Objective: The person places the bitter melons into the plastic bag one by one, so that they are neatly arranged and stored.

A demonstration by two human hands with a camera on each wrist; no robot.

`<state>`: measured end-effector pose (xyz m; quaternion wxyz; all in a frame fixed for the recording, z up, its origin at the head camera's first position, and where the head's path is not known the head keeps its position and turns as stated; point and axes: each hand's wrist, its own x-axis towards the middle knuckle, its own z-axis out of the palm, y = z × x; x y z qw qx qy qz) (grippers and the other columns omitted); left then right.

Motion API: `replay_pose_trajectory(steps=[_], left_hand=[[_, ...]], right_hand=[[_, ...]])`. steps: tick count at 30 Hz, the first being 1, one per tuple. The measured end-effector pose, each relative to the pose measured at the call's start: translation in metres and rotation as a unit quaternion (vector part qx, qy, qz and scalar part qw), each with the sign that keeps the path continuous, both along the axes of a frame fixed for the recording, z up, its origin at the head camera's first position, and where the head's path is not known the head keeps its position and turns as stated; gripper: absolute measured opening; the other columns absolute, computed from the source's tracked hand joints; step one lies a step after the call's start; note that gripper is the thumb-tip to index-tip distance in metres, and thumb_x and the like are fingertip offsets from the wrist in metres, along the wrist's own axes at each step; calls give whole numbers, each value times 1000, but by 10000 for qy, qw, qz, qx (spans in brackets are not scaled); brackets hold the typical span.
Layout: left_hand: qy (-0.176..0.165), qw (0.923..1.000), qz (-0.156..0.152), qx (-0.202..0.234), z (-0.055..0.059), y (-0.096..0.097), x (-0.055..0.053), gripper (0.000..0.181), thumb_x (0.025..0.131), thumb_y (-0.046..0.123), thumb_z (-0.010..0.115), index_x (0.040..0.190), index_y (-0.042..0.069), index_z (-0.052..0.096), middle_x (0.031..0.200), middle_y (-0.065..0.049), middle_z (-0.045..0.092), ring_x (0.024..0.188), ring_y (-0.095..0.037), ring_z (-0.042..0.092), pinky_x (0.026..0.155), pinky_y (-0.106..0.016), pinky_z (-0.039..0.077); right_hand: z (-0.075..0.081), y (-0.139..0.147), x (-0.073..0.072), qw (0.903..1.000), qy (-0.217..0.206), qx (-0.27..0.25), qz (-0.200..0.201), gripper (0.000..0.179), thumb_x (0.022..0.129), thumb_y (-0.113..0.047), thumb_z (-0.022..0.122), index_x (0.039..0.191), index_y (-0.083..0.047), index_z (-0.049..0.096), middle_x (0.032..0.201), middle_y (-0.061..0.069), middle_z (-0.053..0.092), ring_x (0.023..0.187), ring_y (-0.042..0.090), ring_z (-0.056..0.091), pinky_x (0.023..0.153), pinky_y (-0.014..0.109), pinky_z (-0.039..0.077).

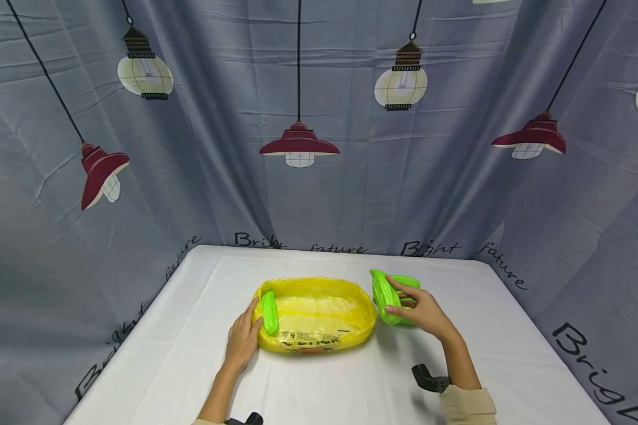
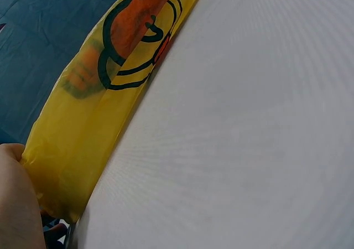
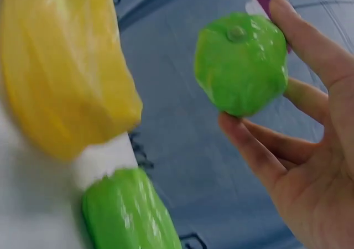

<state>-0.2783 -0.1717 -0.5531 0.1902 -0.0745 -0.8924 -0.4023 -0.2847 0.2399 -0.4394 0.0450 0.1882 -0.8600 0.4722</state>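
Note:
My left hand (image 1: 241, 339) rests against the left side of a yellow plastic bag (image 1: 319, 348), its fingers at the rim. The bag stands low with its mouth spread wide, and one green gourd (image 1: 269, 313) lies inside at the left. To the right of the bag, my right hand (image 1: 427, 313) holds a glossy, ridged green gourd (image 1: 385, 298) between thumb and fingers. Its end, with a small round nub, faces the right wrist camera (image 3: 240, 63). Another green gourd (image 1: 408, 281) lies just behind the held one, partly hidden.
A white cloth covers the table (image 1: 350, 389). Behind and around it hangs a blue-grey curtain (image 1: 324, 200) printed with lamps and lettering. Dark camera mounts (image 1: 429, 379) are worn on both wrists.

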Motion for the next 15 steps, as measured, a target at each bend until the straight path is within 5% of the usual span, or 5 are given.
replay_pose_trajectory(steps=[7, 15], left_hand=[[42, 10000, -28, -2, 0, -1, 1, 48, 100, 27, 38, 145, 15, 28, 136, -21, 42, 124, -41, 37, 101, -57, 21], [110, 9999, -49, -11, 0, -1, 0, 47, 100, 27, 38, 145, 14, 29, 136, -21, 43, 123, -41, 37, 101, -57, 21]], right_hand=[[18, -43, -11, 9988, 435, -237, -40, 72, 77, -24, 76, 140, -16, 42, 139, 16, 41, 106, 36, 53, 90, 51, 44], [27, -101, -14, 9982, 542, -196, 184, 72, 76, -33, 75, 139, -25, 42, 137, 7, 45, 106, 29, 55, 89, 44, 47]])
